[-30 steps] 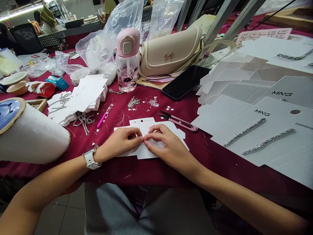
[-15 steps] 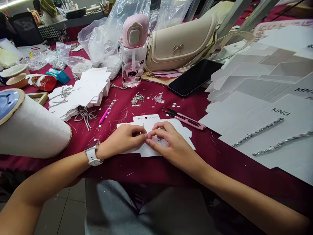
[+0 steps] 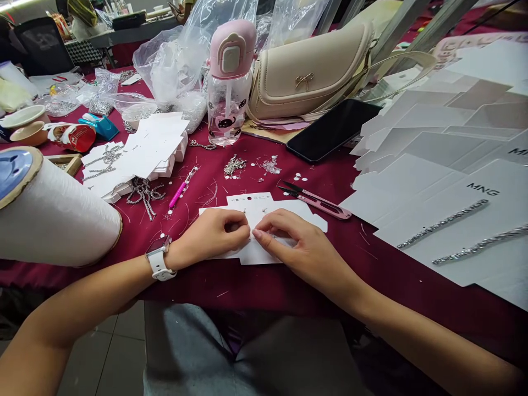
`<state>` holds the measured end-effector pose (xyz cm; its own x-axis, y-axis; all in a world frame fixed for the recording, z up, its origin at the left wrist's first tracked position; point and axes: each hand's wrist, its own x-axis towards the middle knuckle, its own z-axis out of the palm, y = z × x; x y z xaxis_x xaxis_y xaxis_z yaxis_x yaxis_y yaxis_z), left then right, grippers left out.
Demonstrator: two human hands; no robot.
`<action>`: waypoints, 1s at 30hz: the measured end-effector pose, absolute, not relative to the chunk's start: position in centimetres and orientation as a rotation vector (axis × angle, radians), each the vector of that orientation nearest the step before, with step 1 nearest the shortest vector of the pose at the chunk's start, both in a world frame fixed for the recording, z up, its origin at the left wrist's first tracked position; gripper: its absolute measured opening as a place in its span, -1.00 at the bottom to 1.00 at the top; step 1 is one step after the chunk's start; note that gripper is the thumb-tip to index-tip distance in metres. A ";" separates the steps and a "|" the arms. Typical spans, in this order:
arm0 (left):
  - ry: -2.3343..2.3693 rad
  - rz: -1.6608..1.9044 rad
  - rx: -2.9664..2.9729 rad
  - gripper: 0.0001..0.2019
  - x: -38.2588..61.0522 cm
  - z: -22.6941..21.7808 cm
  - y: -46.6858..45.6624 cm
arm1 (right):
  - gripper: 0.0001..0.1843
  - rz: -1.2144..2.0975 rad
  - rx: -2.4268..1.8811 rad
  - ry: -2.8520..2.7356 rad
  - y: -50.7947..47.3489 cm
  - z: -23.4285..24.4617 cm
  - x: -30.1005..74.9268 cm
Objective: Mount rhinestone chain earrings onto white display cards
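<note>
A white die-cut display card (image 3: 270,220) lies flat on the burgundy tablecloth (image 3: 231,286) in front of me. My left hand (image 3: 210,236) sits on its left part, with fingers curled and pinched against the card. My right hand (image 3: 303,247) rests on its right part, with the index fingertip on the card near the middle. What lies under the fingers is hidden. Pink-handled thread snips (image 3: 315,201) lie just beyond my right hand. A smartwatch (image 3: 159,257) is on my left wrist.
Loose rhinestone chain (image 3: 144,197) and stacked white cards (image 3: 154,151) lie to the left, beside a large white thread cone (image 3: 53,212). Finished MNG cards (image 3: 449,225) cover the right side. Farther back stand a pink water bottle (image 3: 229,91), beige handbag (image 3: 307,74) and black phone (image 3: 334,129).
My right hand has drawn rightward, parting its fingertips from my left hand's. The view has also shifted, moving the table items slightly right and up.
</note>
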<state>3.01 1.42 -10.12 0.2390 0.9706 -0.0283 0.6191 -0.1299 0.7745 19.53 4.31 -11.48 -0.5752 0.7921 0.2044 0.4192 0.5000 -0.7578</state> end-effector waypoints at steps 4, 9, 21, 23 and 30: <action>1.501 0.577 1.978 -0.85 2.7 -10.0 1.4 | -0.89 0.840 -0.975 -2.245 4.3 -11.4 19.9; 1.525 0.344 2.369 -0.82 2.3 -9.5 1.2 | -0.87 0.670 -0.971 -2.311 4.1 -11.5 20.3; 1.524 0.247 2.731 -0.82 2.0 -9.8 0.9 | -0.82 0.538 -0.918 -2.315 4.2 -11.8 20.5; 1.529 0.255 2.736 -0.82 2.1 -9.9 0.9 | -0.85 0.546 -0.893 -2.318 4.1 -11.6 20.6; 1.593 0.299 2.725 -0.75 1.9 -10.1 0.8 | -0.75 0.520 -0.725 -2.448 4.0 -12.0 20.6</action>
